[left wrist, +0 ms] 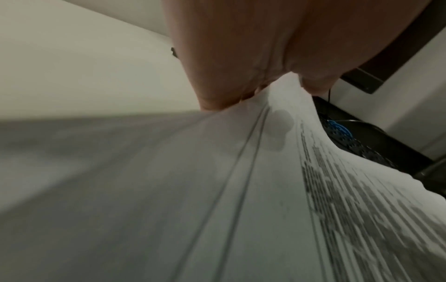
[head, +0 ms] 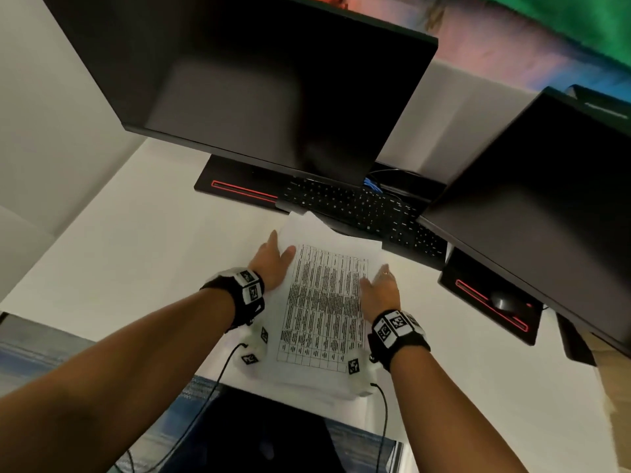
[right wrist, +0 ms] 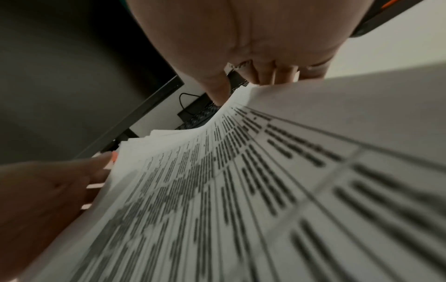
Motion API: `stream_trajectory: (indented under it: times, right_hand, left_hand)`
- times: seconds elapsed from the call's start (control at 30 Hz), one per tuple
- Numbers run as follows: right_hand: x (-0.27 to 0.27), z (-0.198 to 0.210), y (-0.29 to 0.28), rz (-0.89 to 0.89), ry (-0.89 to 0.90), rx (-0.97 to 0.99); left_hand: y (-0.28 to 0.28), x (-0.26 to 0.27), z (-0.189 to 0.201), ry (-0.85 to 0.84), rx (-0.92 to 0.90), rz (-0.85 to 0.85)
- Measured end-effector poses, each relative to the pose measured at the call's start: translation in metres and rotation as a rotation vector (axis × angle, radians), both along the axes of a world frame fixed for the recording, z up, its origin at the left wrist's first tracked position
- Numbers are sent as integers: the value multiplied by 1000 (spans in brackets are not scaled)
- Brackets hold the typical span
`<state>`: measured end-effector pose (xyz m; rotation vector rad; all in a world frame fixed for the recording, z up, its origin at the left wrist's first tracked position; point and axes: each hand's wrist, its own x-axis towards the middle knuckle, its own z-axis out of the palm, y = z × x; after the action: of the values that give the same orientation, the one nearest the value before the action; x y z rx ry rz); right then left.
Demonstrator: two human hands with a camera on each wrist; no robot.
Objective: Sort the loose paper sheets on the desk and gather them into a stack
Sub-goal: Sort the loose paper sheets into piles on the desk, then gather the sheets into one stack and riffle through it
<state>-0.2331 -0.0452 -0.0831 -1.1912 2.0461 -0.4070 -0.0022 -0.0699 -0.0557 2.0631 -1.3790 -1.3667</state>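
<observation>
A stack of white paper sheets (head: 324, 302), its top page printed with a dense table, lies on the white desk (head: 119, 250) in front of me. My left hand (head: 273, 264) grips its left edge, thumb on top. In the left wrist view the left hand (left wrist: 229, 57) pinches the sheets (left wrist: 265, 190), and finger shadows show through the paper. My right hand (head: 380, 288) holds the right edge. In the right wrist view its fingers (right wrist: 272, 76) curl behind the edge of the stack (right wrist: 241, 190). The far edges are fanned and uneven.
A black keyboard (head: 358, 206) lies just beyond the stack, partly under the sheets' far corner. A large dark monitor (head: 256, 80) stands behind it, with a second monitor (head: 546, 199) at right. A mouse (head: 503, 302) sits on that monitor's base. The desk's front edge is close.
</observation>
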Motion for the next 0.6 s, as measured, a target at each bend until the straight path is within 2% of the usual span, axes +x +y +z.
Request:
stream_trajectory:
  times: [0.27,0.37,0.43,0.47,0.6]
  right_hand:
    - [-2,-13,-33,-66,-183,-99]
    - [-1,-6,-21,-102,-198,-83]
    - [-5,-1,2,-138,-176,-30]
    - [-6,0,16,-101,-139,12]
    - [-2,7,70,116,75,113]
  left_hand:
    - [-32,-8,-14,133,-129,21]
    - [-28,-12,-3,194,-97,174]
    - [-16,-8,-1,199,2,281]
    - [-7,-4,-2,181,74,291]
    - [44,-7,-11,54,199,160]
